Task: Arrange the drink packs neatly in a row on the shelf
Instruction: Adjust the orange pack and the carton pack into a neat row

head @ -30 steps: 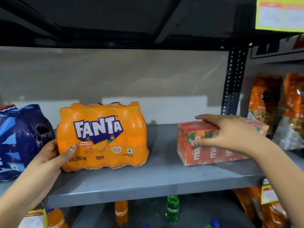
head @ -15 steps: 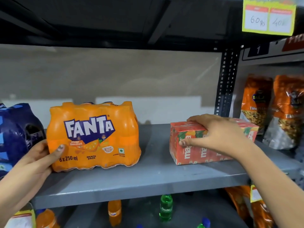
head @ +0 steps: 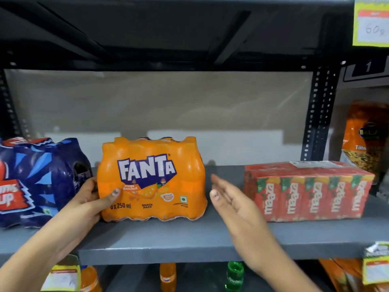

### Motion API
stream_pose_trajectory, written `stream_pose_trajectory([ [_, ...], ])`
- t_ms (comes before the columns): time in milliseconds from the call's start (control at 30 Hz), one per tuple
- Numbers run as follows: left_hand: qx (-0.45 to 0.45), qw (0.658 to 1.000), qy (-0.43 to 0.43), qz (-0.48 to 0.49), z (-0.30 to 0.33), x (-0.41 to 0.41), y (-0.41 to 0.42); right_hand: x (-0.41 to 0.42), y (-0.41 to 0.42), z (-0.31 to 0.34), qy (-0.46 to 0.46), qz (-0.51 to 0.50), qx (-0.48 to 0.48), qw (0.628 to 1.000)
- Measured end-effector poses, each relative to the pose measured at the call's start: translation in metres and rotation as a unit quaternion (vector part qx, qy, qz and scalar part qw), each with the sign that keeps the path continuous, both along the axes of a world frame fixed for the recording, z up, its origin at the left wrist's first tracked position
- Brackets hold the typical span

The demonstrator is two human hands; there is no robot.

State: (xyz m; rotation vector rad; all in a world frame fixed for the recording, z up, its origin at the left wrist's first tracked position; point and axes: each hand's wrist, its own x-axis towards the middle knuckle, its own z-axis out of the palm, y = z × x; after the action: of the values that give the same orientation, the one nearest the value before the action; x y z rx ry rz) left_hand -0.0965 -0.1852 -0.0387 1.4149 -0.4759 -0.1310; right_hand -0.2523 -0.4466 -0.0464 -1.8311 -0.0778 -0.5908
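Three drink packs stand on the grey shelf (head: 189,243). A dark blue Thums Up pack (head: 40,182) is at the left, an orange Fanta pack (head: 153,178) in the middle, and a red Maaza carton pack (head: 307,190) at the right. My left hand (head: 92,199) grips the Fanta pack's lower left corner, thumb on its front. My right hand (head: 229,199) hovers open in the gap between the Fanta and Maaza packs, touching neither.
A black perforated upright (head: 317,114) stands behind the Maaza pack, with orange snack bags (head: 364,140) beyond it. The upper shelf hangs low overhead. Loose bottles (head: 234,275) and price tags sit on the level below.
My right hand has let go of the Maaza pack and moved left into the gap. The Maaza pack now lies squarer to the shelf front. My left hand stays on the Fanta pack.
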Motion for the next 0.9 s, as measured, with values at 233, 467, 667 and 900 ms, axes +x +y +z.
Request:
stream_pose_trajectory([
  [233, 0.022, 0.999, -0.012, -0.030, -0.008, -0.011, -0.024, 0.016, -0.016, -0.014, 0.020, -0.003, 0.086, 0.996],
  [467, 0.044, 0.998, -0.005, -0.046, -0.010, -0.019, -0.053, 0.000, -0.035, -0.022, 0.006, -0.024, 0.063, 0.998],
  [667, 0.047, 0.998, -0.001, -0.034, -0.011, -0.020, -0.054, 0.000, -0.036, -0.023, 0.007, -0.047, 0.027, 0.998],
  [900, 0.025, 0.999, 0.001, -0.034, -0.011, -0.021, -0.053, 0.001, -0.037, -0.022, 0.005, -0.040, 0.029, 0.999],
])
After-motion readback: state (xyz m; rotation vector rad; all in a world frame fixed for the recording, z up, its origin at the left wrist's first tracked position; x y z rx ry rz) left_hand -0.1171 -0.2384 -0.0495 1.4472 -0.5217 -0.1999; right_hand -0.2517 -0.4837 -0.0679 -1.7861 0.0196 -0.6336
